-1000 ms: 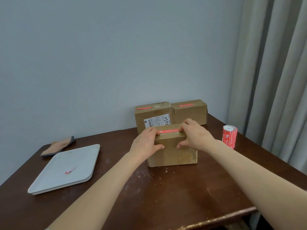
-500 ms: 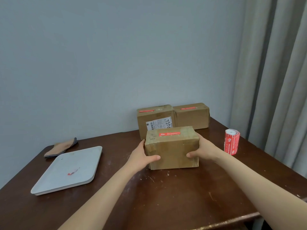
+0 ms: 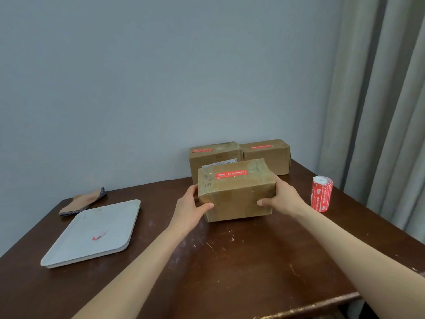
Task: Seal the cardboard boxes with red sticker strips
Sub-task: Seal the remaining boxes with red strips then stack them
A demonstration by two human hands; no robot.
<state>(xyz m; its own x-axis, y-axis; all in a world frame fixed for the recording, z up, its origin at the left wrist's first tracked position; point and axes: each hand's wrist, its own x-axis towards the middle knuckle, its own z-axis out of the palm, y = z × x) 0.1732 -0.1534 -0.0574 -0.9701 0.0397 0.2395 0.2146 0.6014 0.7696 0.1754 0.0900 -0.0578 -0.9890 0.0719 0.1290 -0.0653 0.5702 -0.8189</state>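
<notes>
A brown cardboard box [image 3: 236, 196] with a red sticker strip [image 3: 231, 174] on its top is held between both hands, tilted, just above the dark wooden table [image 3: 230, 272]. My left hand [image 3: 190, 209] grips its left end, thumb on the front face. My right hand [image 3: 281, 200] grips its right end, thumb on the front. Behind it, against the wall, stand two more boxes, the left one [image 3: 212, 157] and the right one [image 3: 268, 155], each with a red strip on top. A roll of red stickers [image 3: 321, 194] stands upright to the right.
A white flat tray [image 3: 96, 233] with a small red scrap [image 3: 100, 234] lies at the left of the table. A folded cloth [image 3: 84, 201] lies behind it by the wall. Grey curtains [image 3: 379, 111] hang at the right. The table's front edge runs at lower right.
Both hands went from pressing the strip on the box's top to gripping its two ends. The box now sits tilted and slightly raised toward me.
</notes>
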